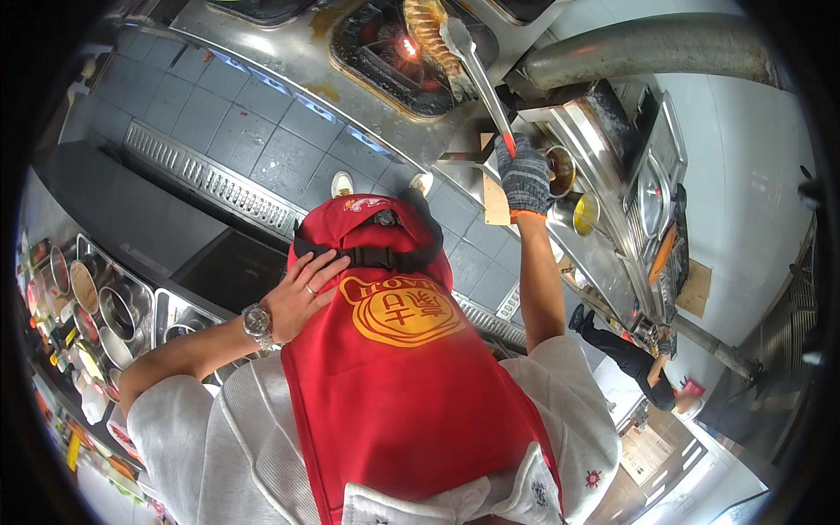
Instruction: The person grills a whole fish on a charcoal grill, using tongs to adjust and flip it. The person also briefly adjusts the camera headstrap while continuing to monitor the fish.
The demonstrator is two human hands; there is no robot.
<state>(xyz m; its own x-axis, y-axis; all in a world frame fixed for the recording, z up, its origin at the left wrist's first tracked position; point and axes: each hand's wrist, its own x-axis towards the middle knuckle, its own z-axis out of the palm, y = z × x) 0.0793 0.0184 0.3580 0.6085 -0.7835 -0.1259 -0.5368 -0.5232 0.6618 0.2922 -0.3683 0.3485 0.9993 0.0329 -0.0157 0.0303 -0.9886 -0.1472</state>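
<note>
In a grey knit work glove, my right hand [524, 174] grips a pair of metal tongs [482, 79] by the end with a red tip. The tongs reach up to a scored, browned whole fish [430, 39] at the top of the view, their head lying against its side; whether they clamp it is unclear. Beneath the fish a burner [403, 65] glows red in the steel stove top [275, 46]. My bare left hand [308, 295], with a ring and a wristwatch, rests spread on the red apron [407, 407] by its black buckled strap.
Metal pots [584, 213], one with yellow liquid, stand right of my gloved hand. A thick pipe [656, 52] crosses the upper right. Several bowls and pans [118, 312] fill the counter at left. A drain grate [210, 177] runs along the tiled floor. Another person [630, 357] stands at far right.
</note>
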